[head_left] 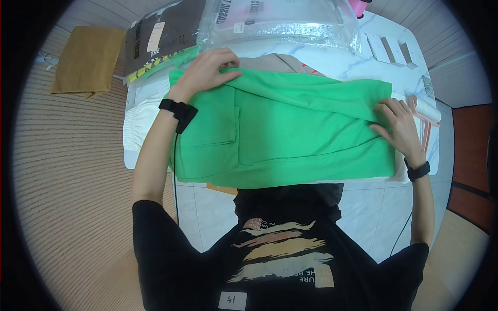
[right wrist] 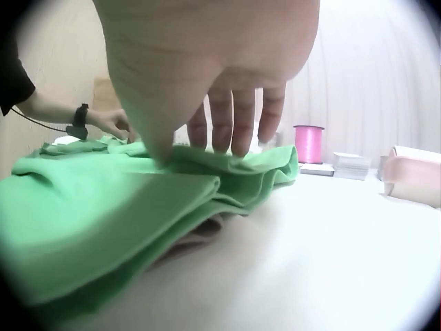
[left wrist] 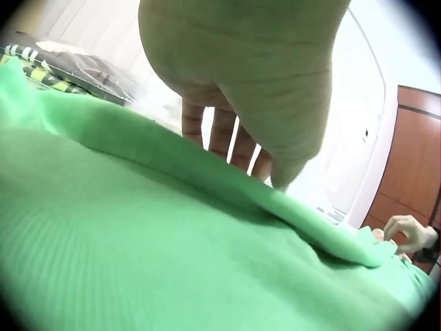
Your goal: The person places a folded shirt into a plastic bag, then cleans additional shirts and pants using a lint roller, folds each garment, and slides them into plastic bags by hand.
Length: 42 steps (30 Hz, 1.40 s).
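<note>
A green garment [head_left: 301, 135] with a large sewn-on pocket [head_left: 210, 122] lies spread across the table, a long crease running diagonally over it. At its far left edge, my left hand [head_left: 207, 72] has curled fingers over the hem and a thumb on the cloth. My right hand [head_left: 397, 127] pinches the fabric near the right end, bunching it a little between thumb and fingers. In the right wrist view several cloth layers [right wrist: 227, 189] show below that hand. The left wrist view shows the left fingertips partly hidden behind a raised fold [left wrist: 172, 152].
Beneath the green piece, white cloth with a gathered band [head_left: 136, 124] and grey cloth [head_left: 280, 62] stick out. Plastic-bagged clothes [head_left: 166, 36] lie at the back. A lint roller [head_left: 426, 110], white cards [head_left: 391, 50] and a pink ribbon spool [right wrist: 309, 143] are on the right. A brown paper bag [head_left: 88, 59] is left.
</note>
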Each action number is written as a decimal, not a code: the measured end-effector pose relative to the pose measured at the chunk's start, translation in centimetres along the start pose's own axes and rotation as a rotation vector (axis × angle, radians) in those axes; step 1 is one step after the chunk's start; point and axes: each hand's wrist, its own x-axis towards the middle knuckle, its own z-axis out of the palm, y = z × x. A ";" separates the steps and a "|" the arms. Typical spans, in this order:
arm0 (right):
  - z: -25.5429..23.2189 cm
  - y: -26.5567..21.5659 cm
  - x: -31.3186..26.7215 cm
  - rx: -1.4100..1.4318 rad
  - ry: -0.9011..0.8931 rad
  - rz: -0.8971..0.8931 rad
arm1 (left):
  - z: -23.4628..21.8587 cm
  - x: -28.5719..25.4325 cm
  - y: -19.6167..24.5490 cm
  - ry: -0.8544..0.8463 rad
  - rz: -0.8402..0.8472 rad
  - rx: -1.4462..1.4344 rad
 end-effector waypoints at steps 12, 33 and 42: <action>4.8 0.9 7.2 -0.059 0.066 -0.084 | 2.1 0.3 -0.4 -0.125 0.115 0.236; 2.4 -1.1 5.4 -0.035 0.031 -0.182 | 3.2 -1.2 6.7 0.139 0.274 0.269; 4.3 -2.2 7.0 0.054 0.003 -0.132 | 11.3 6.9 16.8 0.104 0.149 0.390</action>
